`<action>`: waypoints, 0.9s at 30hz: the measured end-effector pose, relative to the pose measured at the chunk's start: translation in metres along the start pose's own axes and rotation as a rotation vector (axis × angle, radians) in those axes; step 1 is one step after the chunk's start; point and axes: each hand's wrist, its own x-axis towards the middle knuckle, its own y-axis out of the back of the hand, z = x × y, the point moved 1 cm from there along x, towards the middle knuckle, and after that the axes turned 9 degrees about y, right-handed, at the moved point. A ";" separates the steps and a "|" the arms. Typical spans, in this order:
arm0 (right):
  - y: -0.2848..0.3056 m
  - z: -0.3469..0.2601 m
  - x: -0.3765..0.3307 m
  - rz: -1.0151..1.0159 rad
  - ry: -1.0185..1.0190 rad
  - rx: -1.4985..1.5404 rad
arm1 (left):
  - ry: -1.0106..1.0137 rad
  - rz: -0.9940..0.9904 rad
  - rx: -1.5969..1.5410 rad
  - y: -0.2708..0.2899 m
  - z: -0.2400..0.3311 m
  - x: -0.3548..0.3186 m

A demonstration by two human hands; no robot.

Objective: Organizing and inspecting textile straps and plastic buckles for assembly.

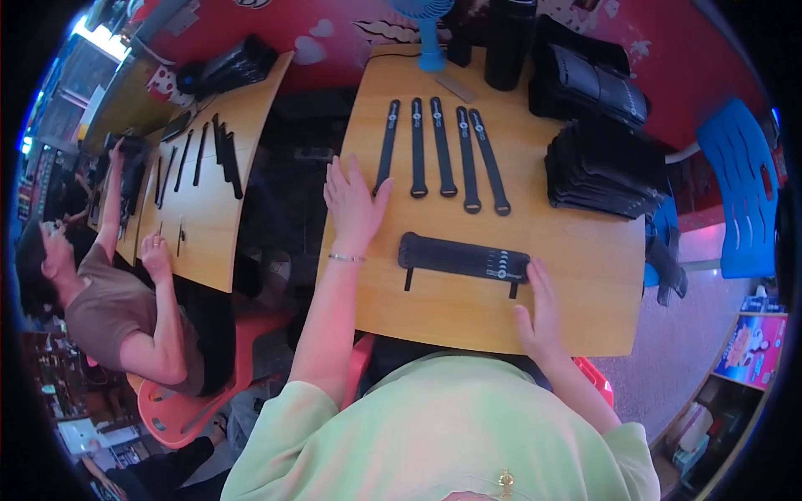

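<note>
A black folded fabric piece (451, 256) with light printing lies flat across the near part of my table. Two short dark tabs stick out from its near edge. My right hand (539, 313) rests at its right end, fingers stretched and thumb apart. Farther off, my left hand (355, 204) is spread on the table's left side, its thumb beside the lower end of the leftmost black strap (388, 146). Several straps lie side by side, each with a ring at its near end, among them a middle strap (441, 146) and a slanted right strap (489, 163).
A stack of black fabric pieces (606, 171) sits at the table's right, with packed black bundles (593, 83) behind. A blue fan (431, 37) and black cylinder (508, 50) stand at the back. Left, a co-worker (125, 309) sits at another table (213, 259). A blue chair (739, 192) stands right.
</note>
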 end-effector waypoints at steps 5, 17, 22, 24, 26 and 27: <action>0.004 -0.007 -0.001 0.246 -0.084 0.047 | 0.312 -0.288 -0.077 0.012 -0.040 0.024; 0.007 -0.039 0.027 0.060 -0.005 0.485 | 0.386 0.003 -1.002 0.116 -0.039 -0.033; -0.007 -0.073 0.069 -0.049 -0.260 1.356 | 0.145 -0.336 -1.057 0.142 0.015 -0.078; -0.005 -0.064 0.076 -0.008 -0.209 1.435 | 0.105 -0.424 -1.029 0.140 0.028 -0.094; 0.004 -0.060 0.067 0.122 -0.256 1.549 | 0.008 -0.615 -1.051 0.138 0.038 -0.107; 0.007 -0.049 0.054 0.180 -0.308 1.430 | 0.014 -0.625 -1.052 0.134 0.040 -0.111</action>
